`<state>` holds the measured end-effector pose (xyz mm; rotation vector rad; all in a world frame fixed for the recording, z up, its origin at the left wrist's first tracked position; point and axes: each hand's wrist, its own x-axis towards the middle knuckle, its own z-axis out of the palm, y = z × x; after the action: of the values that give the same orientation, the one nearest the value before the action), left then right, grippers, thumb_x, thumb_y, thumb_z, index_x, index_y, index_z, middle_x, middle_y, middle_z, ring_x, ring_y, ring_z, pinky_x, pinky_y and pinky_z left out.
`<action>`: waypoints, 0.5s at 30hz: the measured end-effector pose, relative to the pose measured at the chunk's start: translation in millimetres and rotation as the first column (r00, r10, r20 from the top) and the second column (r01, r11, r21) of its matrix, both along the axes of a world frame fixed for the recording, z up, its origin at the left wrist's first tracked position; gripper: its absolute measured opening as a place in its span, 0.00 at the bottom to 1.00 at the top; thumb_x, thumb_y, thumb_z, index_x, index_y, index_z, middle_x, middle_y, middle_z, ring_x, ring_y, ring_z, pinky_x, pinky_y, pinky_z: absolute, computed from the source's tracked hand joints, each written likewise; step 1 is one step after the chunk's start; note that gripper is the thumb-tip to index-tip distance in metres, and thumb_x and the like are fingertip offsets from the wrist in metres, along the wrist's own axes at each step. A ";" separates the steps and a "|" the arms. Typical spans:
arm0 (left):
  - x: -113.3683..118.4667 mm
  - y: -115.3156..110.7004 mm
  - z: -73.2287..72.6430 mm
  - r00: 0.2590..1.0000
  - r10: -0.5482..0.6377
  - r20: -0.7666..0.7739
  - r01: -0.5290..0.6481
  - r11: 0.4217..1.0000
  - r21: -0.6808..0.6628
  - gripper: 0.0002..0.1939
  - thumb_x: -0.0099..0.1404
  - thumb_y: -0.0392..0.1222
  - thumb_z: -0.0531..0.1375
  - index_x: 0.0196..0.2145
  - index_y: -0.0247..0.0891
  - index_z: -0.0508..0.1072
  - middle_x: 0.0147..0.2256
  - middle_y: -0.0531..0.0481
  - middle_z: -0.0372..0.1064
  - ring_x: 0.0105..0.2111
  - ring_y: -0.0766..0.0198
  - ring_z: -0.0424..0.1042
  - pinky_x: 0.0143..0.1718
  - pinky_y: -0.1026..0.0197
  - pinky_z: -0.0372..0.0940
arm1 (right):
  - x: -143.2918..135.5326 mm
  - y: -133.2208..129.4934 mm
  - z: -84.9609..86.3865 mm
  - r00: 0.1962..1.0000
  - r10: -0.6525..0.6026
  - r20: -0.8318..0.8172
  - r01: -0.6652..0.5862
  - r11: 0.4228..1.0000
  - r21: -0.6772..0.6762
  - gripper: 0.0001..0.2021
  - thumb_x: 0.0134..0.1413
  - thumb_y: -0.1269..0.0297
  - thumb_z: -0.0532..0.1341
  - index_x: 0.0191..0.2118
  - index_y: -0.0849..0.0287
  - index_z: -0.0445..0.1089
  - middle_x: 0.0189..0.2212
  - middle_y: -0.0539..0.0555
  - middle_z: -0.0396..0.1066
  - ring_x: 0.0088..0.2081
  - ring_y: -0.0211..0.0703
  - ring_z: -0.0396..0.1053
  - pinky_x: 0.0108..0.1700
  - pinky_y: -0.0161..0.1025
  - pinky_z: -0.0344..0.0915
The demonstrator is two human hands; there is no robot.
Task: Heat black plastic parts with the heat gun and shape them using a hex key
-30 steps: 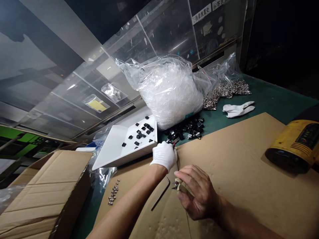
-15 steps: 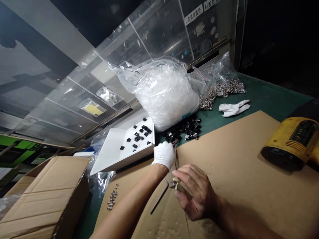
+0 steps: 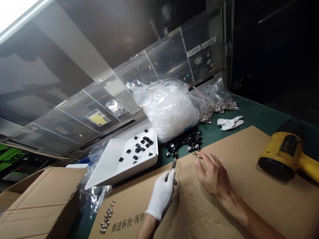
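Note:
My left hand, in a white glove, is closed with its fingertips pinching a small dark-and-metal piece just in front of the pile of small black parts. My bare right hand is to its right, thumb and fingers closed on a small pointed metal tool; most of the tool is hidden in the fingers. Both hands are over the brown cardboard sheet. A white tray with several black parts in it stands to the left of the pile.
A large clear bag stands behind the pile. Bags of small metal parts and a white glove lie at the back right. A yellow power tool is at right, a cardboard box at left. Small metal pieces lie on the cardboard.
My view has tilted, so the bench sits lower. My left hand has drawn back from the black pile with the small piece; my right hand has moved forward to the pile's edge.

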<state>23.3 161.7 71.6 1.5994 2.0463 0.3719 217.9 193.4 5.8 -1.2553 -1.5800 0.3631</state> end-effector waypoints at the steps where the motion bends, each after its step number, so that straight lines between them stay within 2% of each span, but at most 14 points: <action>1: 0.5 -11.9 -1.2 0.989 0.017 0.145 -0.016 1.000 -0.005 0.29 0.76 0.61 0.41 0.43 0.36 0.72 0.30 0.47 0.74 0.21 0.66 0.67 0.24 0.62 0.63 | 0.0 1.7 -3.7 0.998 -0.012 0.056 0.014 0.999 -0.031 0.14 0.65 0.65 0.57 0.54 0.61 0.70 0.43 0.63 0.75 0.46 0.59 0.70 0.47 0.56 0.67; 2: 1.5 -22.8 -4.1 0.929 0.058 0.366 -0.054 0.998 -0.019 0.30 0.75 0.63 0.42 0.42 0.35 0.71 0.29 0.48 0.72 0.19 0.68 0.64 0.21 0.63 0.60 | -0.9 1.8 -7.1 0.994 -0.013 0.112 0.020 0.998 -0.058 0.13 0.64 0.66 0.58 0.51 0.61 0.72 0.42 0.63 0.75 0.44 0.60 0.70 0.46 0.56 0.67; 3: 2.9 -32.3 -8.6 0.821 0.102 0.561 -0.093 0.995 -0.046 0.30 0.74 0.65 0.45 0.41 0.35 0.71 0.29 0.49 0.70 0.18 0.69 0.61 0.20 0.63 0.58 | -2.4 0.2 -10.1 0.986 -0.007 0.166 0.020 0.997 -0.079 0.12 0.63 0.67 0.58 0.49 0.61 0.73 0.40 0.63 0.75 0.42 0.60 0.70 0.44 0.55 0.67; 5: 6.4 -46.5 -21.0 0.533 0.186 0.826 -0.139 0.982 -0.131 0.29 0.72 0.66 0.49 0.41 0.35 0.70 0.27 0.51 0.67 0.18 0.68 0.61 0.19 0.63 0.57 | -4.2 -7.6 -14.3 0.966 0.022 0.259 0.006 0.994 -0.108 0.09 0.60 0.69 0.60 0.44 0.60 0.75 0.37 0.62 0.74 0.41 0.60 0.70 0.42 0.54 0.67; 8: 11.7 -57.7 -40.7 0.172 0.274 0.946 -0.116 0.959 -0.257 0.27 0.70 0.66 0.52 0.43 0.36 0.69 0.28 0.52 0.66 0.21 0.65 0.66 0.24 0.59 0.64 | 10.7 -26.8 -16.1 0.927 0.107 0.360 -0.067 0.990 -0.122 0.10 0.59 0.67 0.62 0.46 0.56 0.74 0.42 0.61 0.75 0.46 0.59 0.71 0.48 0.53 0.68; 10: 14.3 -62.0 -50.0 -0.011 0.305 0.952 -0.080 0.949 -0.305 0.25 0.70 0.64 0.54 0.43 0.37 0.69 0.30 0.51 0.67 0.25 0.64 0.68 0.31 0.57 0.67 | 41.4 -40.0 -15.6 0.910 0.116 0.397 -0.088 0.992 -0.089 0.14 0.61 0.62 0.62 0.52 0.54 0.72 0.51 0.61 0.72 0.54 0.59 0.69 0.56 0.54 0.66; 11: 15.3 -64.1 -53.1 -0.075 0.311 0.947 -0.056 0.947 -0.316 0.24 0.71 0.63 0.55 0.43 0.37 0.69 0.31 0.51 0.67 0.27 0.64 0.68 0.35 0.56 0.67 | 63.0 -45.2 -15.2 0.913 0.064 0.402 -0.051 0.998 -0.043 0.17 0.63 0.60 0.60 0.56 0.55 0.70 0.55 0.62 0.70 0.57 0.59 0.67 0.59 0.55 0.64; 13: 16.6 -68.4 -56.9 -0.139 0.314 0.939 -0.009 0.948 -0.318 0.23 0.71 0.62 0.56 0.45 0.36 0.69 0.32 0.50 0.67 0.30 0.64 0.69 0.39 0.55 0.68 | 114.2 -50.9 -14.6 0.899 -0.185 0.397 0.164 0.983 0.087 0.21 0.64 0.56 0.58 0.59 0.57 0.68 0.58 0.63 0.67 0.59 0.62 0.66 0.63 0.57 0.61; 14: 17.1 -70.5 -58.3 -0.146 0.312 0.939 0.012 0.949 -0.314 0.23 0.72 0.61 0.56 0.46 0.36 0.69 0.33 0.50 0.67 0.30 0.64 0.70 0.40 0.54 0.68 | 140.9 -51.1 -14.7 0.840 -0.337 0.425 0.325 0.940 0.103 0.24 0.64 0.55 0.58 0.62 0.58 0.66 0.61 0.64 0.65 0.62 0.66 0.63 0.65 0.59 0.59; 15: 17.7 -72.3 -59.8 -0.146 0.309 0.940 0.029 0.951 -0.308 0.23 0.72 0.61 0.56 0.46 0.35 0.69 0.33 0.49 0.67 0.31 0.63 0.70 0.40 0.53 0.68 | 166.4 -49.6 -15.3 0.763 -0.437 0.476 0.453 0.887 0.088 0.28 0.63 0.53 0.57 0.65 0.59 0.63 0.64 0.66 0.61 0.64 0.71 0.61 0.66 0.62 0.57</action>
<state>41.1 89.4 11.8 0.3581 0.8057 1.0202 384.2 143.7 -9.5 -1.7965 -1.6090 -0.2618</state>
